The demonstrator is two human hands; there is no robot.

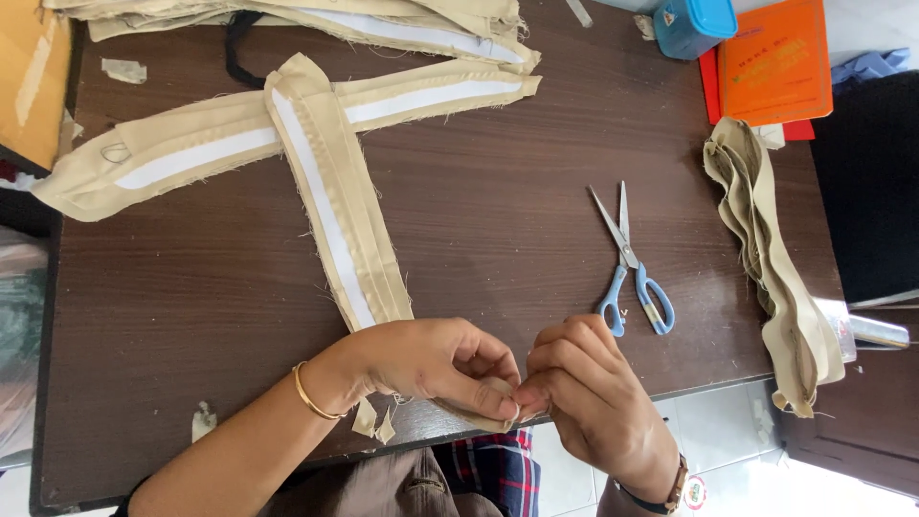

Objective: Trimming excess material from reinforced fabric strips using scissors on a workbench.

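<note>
Beige fabric strip [356, 215] with a white interfacing band down its middle runs from the far part of the table [498, 191] toward the person, and its near end disappears under the two hands at the table's front edge — the position that puts the working end close to the eyes. Left hand [431, 362] is closed around that end, thumb and forefinger pressed together on the cloth; right hand [584, 383] meets it fingertip to fingertip, pinching the same small fold, so the edge is held taut between them. Small frayed tabs of cloth hang just below the left hand. A gold bangle [311, 394] sits on the left wrist, a watch [670, 493] on the right.

Blue-handled scissors [632, 268] lie shut just beyond the right hand, within easy reach. A second strip [239, 139] crosses under the first, and more of the same pieces are stacked at the far edge. A bundle of narrow beige bands [771, 258] lies along the right side, well apart from the hands. A blue box [691, 24] and an orange booklet [775, 62] occupy the far right corner.
</note>
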